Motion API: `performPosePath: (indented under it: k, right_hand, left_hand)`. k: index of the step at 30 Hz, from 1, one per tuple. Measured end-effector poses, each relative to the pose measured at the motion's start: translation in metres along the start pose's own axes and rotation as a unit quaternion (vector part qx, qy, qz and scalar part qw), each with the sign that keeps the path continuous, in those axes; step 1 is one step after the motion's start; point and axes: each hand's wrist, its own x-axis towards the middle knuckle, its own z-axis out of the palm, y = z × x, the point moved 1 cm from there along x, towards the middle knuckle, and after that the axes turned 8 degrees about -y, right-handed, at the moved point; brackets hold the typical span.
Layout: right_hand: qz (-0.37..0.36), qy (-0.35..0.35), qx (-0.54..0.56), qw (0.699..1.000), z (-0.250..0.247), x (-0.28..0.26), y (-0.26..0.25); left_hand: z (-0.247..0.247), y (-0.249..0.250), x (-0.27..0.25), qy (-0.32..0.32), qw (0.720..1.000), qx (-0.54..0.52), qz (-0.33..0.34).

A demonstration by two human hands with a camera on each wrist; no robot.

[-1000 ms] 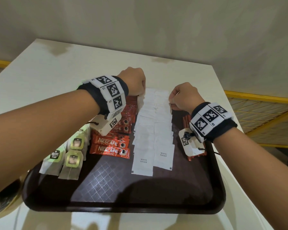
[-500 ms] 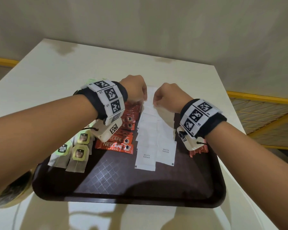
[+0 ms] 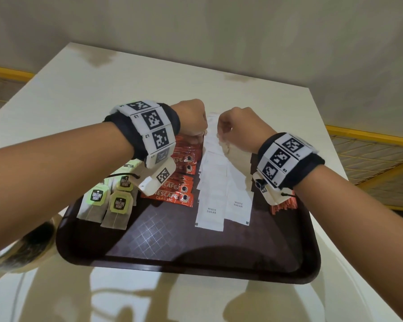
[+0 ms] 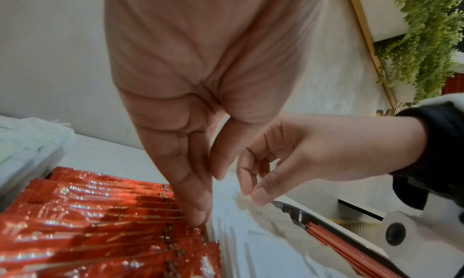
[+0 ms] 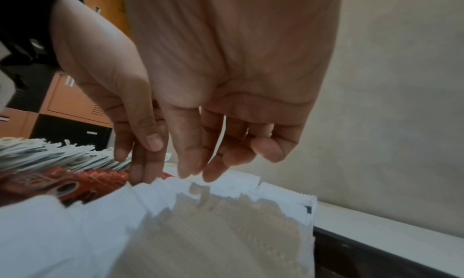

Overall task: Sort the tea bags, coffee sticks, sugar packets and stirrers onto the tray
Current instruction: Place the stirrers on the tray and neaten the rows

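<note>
A: Which surfaces fill the head view?

B: A pale table (image 3: pixel 84 94) spans the frame. A dark brown tray (image 3: pixel 219 261) lies on it across the lower centre.

A: How is the tray stocked?

B: In four groups from left to right. The tea bags (image 3: pixel 107 203) with green tags sit at the tray's left edge. The red Nescafe coffee sticks (image 3: pixel 177 180) form an overlapping row beside them. The white sugar packets (image 3: pixel 221 194) run in two overlapping rows up the centre. The red stirrers (image 3: pixel 283 206) lie at the tray's right side, partly hidden by the right wrist.

A: What is the left hand doing?

B: The left hand (image 3: pixel 190 118) is above the far end of the coffee row. In the left wrist view its fingers (image 4: pixel 193 193) are straight and pressed together, with the tips reaching down to the seam between the coffee sticks (image 4: pixel 100 222) and the sugar packets (image 4: pixel 251 242). It grips nothing.

A: And the right hand?

B: The right hand (image 3: pixel 239 127) hovers just right of the left one, above the far end of the sugar rows. In the right wrist view its fingers (image 5: pixel 188 153) hang loosely, slightly apart, just above the top edges of the packets (image 5: pixel 175 232). It holds nothing.

A: Do the two hands touch?

B: In the left wrist view a narrow gap separates their fingertips.
</note>
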Motion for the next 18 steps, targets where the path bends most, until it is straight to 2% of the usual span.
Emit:
performPosePath:
  k: [5,13,18]
  right_hand:
    - [0.015,-0.050,-0.035,0.998,0.0061,-0.0059,-0.0028]
    - [0.014,-0.061,-0.002,0.998,0.0094,-0.0012,-0.0043]
    - [0.001,-0.061,-0.029,0.998,0.0079,-0.0007,-0.0057]
  left_hand:
    - [0.0040,0.0020,-0.0003,-0.027,1.000,-0.003,-0.004]
    - [0.0071,0.0004,-0.0032,-0.033,0.999,-0.033,-0.014]
    - [0.0040,0.0009,-0.0043,-0.040,0.999,-0.012,-0.013]
